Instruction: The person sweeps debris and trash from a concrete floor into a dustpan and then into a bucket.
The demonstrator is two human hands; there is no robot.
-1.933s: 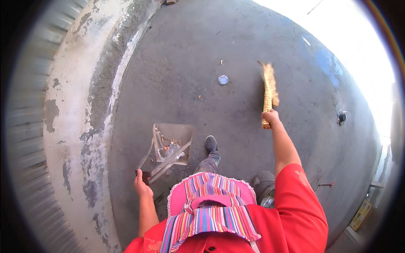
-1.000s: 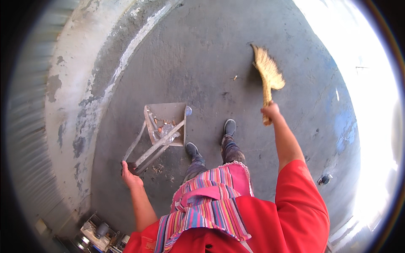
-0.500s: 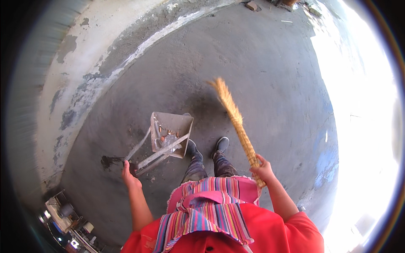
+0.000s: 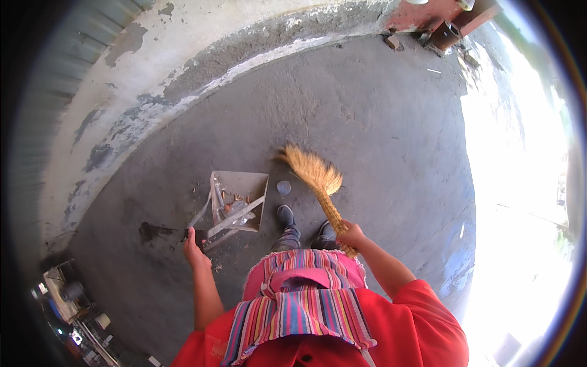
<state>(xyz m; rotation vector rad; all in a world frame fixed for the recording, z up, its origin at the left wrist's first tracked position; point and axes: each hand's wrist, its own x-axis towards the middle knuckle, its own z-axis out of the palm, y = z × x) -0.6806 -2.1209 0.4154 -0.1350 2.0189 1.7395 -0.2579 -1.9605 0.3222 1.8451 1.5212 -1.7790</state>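
Note:
My left hand (image 4: 197, 252) is closed round the dark grip at the end of a long-handled metal dustpan (image 4: 262, 191). The pan is pale and square-sided, with bars running from it to the grip. Inside lie crumpled clear plastic (image 4: 243, 215) and several small brown bits. In my right hand (image 4: 351, 235) is a straw broom (image 4: 329, 208), its handle wrapped by my fingers. The broom's fanned bristles, blurred at the tips, point forward and left, beyond a small round greyish object (image 4: 284, 187) on the floor. That object sits just right of the pan.
My shoes (image 4: 285, 214) are close behind the round object. A peeling wall (image 4: 140, 116) curves along the left. Brick pieces (image 4: 393, 42) and a rusty cylinder (image 4: 445, 35) stand at the far right. A dark stain (image 4: 150, 231) marks the grey floor (image 4: 379, 122).
My right hand has come left and the broom's bristles have swung left and fanned out. The round object, earlier partly hidden behind the pan, now shows fully beside it. The left hand keeps its hold.

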